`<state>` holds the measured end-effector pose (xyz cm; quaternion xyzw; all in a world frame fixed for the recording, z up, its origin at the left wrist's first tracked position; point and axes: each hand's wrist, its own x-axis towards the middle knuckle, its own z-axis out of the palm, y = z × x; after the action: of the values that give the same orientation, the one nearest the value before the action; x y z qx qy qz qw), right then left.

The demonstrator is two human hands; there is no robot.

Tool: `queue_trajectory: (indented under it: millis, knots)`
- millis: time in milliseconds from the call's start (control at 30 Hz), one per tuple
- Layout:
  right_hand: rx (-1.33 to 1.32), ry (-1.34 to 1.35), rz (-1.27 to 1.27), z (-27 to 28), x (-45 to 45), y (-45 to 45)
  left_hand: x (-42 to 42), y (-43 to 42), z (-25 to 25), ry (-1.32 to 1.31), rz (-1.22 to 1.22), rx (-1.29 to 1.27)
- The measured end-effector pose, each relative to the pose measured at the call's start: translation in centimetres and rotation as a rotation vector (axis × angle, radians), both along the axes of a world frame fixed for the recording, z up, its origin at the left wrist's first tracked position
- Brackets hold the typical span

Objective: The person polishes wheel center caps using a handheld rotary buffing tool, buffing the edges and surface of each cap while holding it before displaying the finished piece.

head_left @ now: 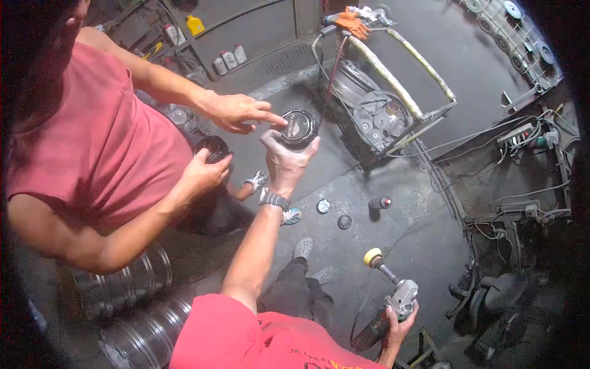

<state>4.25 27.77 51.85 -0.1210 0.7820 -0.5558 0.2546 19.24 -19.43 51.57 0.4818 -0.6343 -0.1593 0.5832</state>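
Observation:
My left hand (287, 161), with a dark watch on the wrist, is closed round a glossy black round cap (299, 127) that has light lettering on its face. At the lower right my right hand (398, 326) grips a grey and black power polisher (402, 299) whose yellow pad (372, 256) points up and left. A co-worker's hand (239, 114) reaches in from the left, its extended finger at the cap's face. The co-worker's other hand (200, 178) holds a similar dark round piece (213, 147).
On the floor (393, 234) lie a white-topped round piece (323, 206), a dark round piece (344, 222) and a black can (380, 202). A metal-framed cart (384, 67) with orange gloves (351, 24) stands beyond. Cables run at right; metal drums (144, 335) stand lower left.

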Motion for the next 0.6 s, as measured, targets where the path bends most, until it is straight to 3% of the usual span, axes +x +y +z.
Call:
queue_trajectory:
  millis: [133,233,333,600]
  knots:
    - [-0.004,-0.071,-0.017,0.0,0.1,-0.2,-0.8,0.0,0.4,0.008,-0.012,0.024]
    - [-0.014,0.023,-0.019,0.2,0.5,-1.0,-0.7,-0.4,0.0,0.061,-0.025,0.085]
    - [-0.018,-0.041,-0.053,0.3,0.9,-1.1,-0.9,-1.1,-0.8,0.036,-0.044,-0.119]
    - [-0.018,-0.026,-0.09,0.9,1.5,-1.8,-1.8,0.3,-3.2,-0.041,-0.221,0.047]
